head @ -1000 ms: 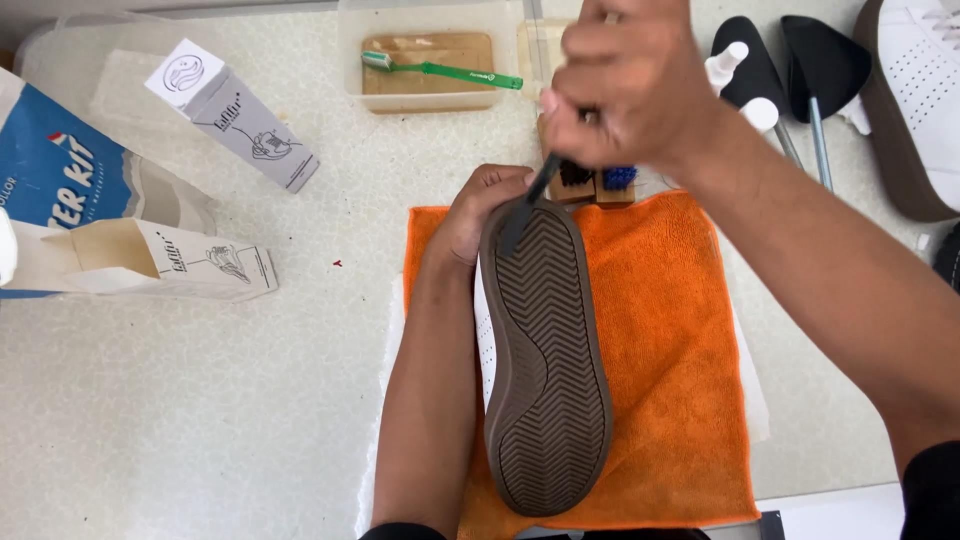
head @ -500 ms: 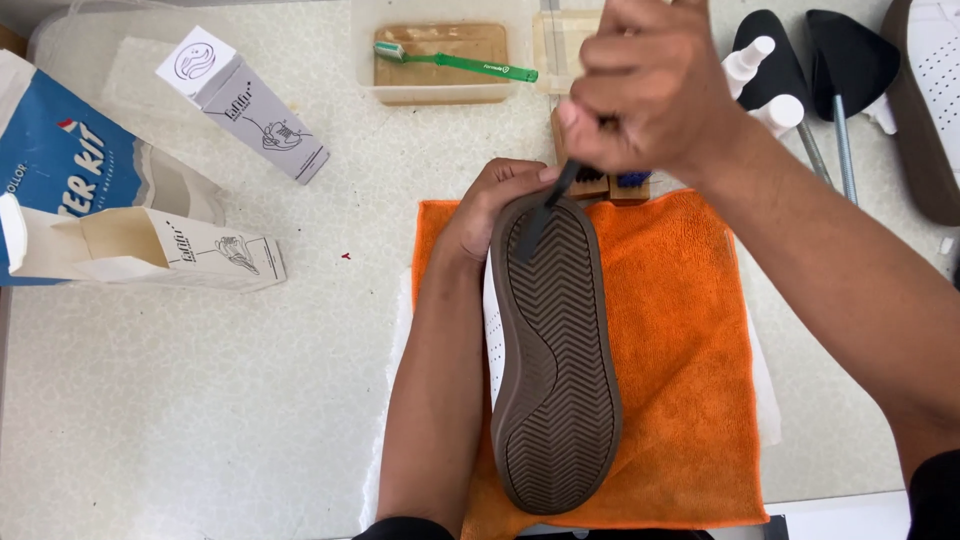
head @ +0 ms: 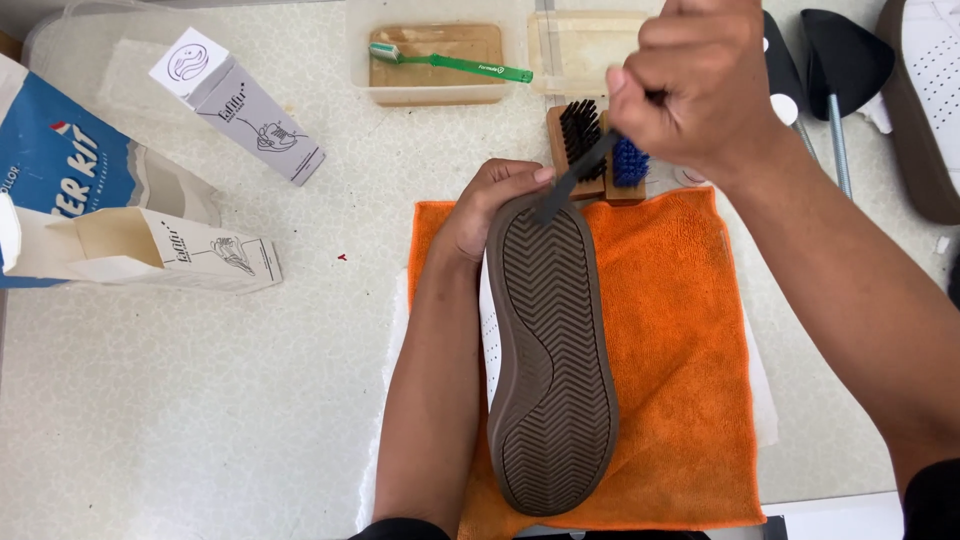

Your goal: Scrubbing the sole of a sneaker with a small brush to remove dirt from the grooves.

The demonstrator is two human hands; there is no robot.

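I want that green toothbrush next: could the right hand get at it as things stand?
Probably not at once: the right hand grips a dark tool on the shoe sole. The green toothbrush lies uncovered across an open tray, so its path looks free.

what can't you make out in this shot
Head view only:
- Head of the dark tool in the right hand: covered by its fingers.
- Upper of the shoe: turned away, sole up.
- Second shoe: cut by the frame edge.
- Left hand palm: behind the shoe's toe.
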